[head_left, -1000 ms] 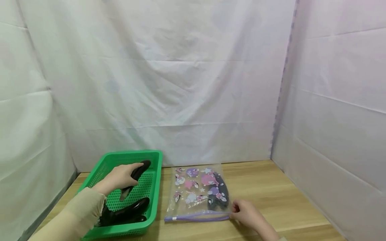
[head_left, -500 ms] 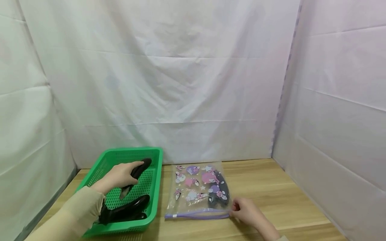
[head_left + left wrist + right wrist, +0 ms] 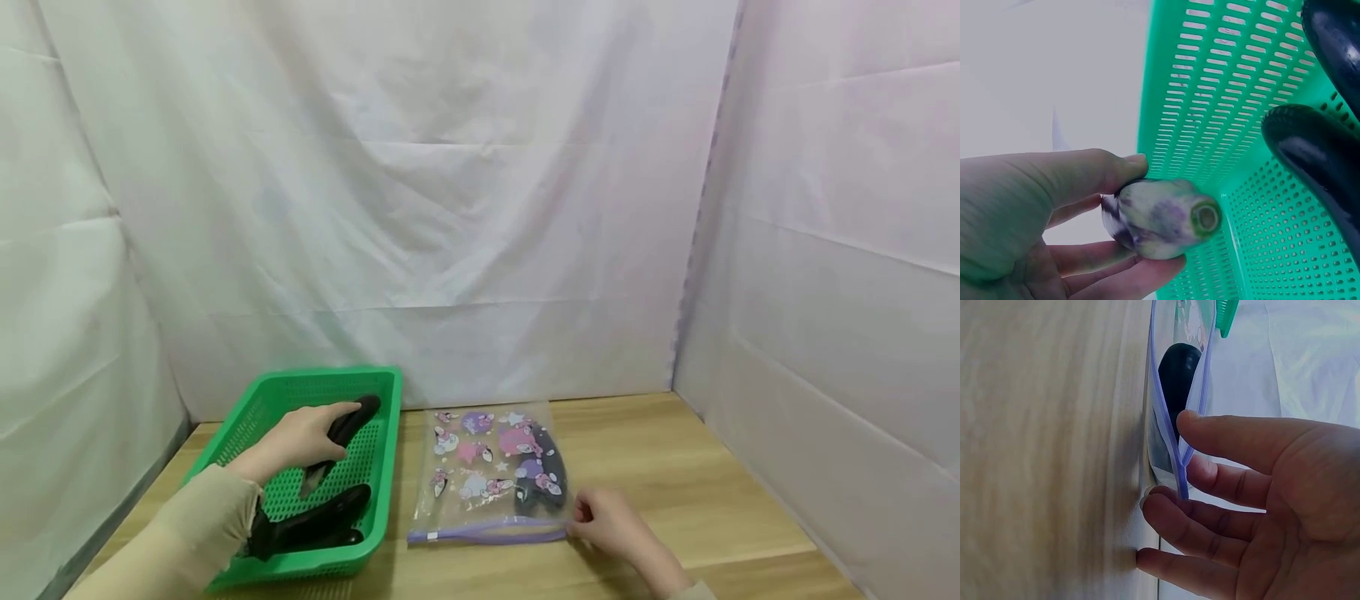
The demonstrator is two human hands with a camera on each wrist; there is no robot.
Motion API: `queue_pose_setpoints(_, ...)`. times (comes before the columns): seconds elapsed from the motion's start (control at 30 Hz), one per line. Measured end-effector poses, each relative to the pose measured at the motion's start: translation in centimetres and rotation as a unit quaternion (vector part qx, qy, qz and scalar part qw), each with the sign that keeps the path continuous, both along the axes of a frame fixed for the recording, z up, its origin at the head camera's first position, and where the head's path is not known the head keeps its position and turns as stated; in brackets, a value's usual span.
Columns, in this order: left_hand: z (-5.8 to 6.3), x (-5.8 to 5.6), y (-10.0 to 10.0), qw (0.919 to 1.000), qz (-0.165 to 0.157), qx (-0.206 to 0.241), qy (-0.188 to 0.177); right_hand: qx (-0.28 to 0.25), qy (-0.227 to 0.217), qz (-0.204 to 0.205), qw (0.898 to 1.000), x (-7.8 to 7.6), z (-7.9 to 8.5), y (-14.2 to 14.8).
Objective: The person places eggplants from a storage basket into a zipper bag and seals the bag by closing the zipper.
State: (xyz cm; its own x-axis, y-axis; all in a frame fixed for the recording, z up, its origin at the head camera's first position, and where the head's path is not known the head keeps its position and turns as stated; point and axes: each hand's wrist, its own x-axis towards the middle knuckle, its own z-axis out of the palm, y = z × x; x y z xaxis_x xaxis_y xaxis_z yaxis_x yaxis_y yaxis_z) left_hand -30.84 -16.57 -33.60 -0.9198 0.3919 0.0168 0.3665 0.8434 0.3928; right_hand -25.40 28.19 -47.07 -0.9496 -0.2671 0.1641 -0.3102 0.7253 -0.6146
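Note:
My left hand (image 3: 294, 440) holds a dark eggplant (image 3: 349, 427) over the green basket (image 3: 391, 467), thumb on one side and fingers on the other. In the left wrist view, the pale stem end of this eggplant (image 3: 1169, 215) faces the camera. On the table lies a clear zip bag (image 3: 450, 508) printed with pink and purple cartoon figures. My right hand (image 3: 613, 527) pinches the right corner of its purple zip edge (image 3: 1184, 475), and the mouth gapes a little. Another eggplant (image 3: 1177, 378) shows inside the bag, along its right side.
More eggplants (image 3: 330, 512) lie in the near part of the basket. A white zip slider (image 3: 432, 536) sits at the left end of the bag's mouth. White cloth (image 3: 465, 208) hangs behind the wooden table (image 3: 637, 442) and along both sides.

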Motion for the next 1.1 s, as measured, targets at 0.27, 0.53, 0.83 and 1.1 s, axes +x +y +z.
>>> queue_pose_setpoints(0.27, -0.1, 0.1, 0.5, 0.9998, 0.014, 0.013, 0.004, -0.005, -0.001, -0.005, 1.0, 0.1, -0.5, 0.3)
queue_pose_setpoints(0.53, -0.4, 0.6, 0.6, 0.9998, 0.013, 0.011, 0.006, -0.011, -0.008, 0.0, 1.0, 0.2, -0.6, 0.2)
queue_pose_setpoints(0.83, 0.0, 0.9, 1.3, 0.9998, 0.002, 0.007, 0.017, -0.007, -0.007, 0.003, 1.0, 0.4, -0.5, 0.5)
queue_pose_setpoints(1.1, 1.1, 1.6, 1.9, 0.9997, 0.0, 0.007, 0.024, -0.008, -0.012, -0.004, 1.0, 0.1, -0.4, 0.2)
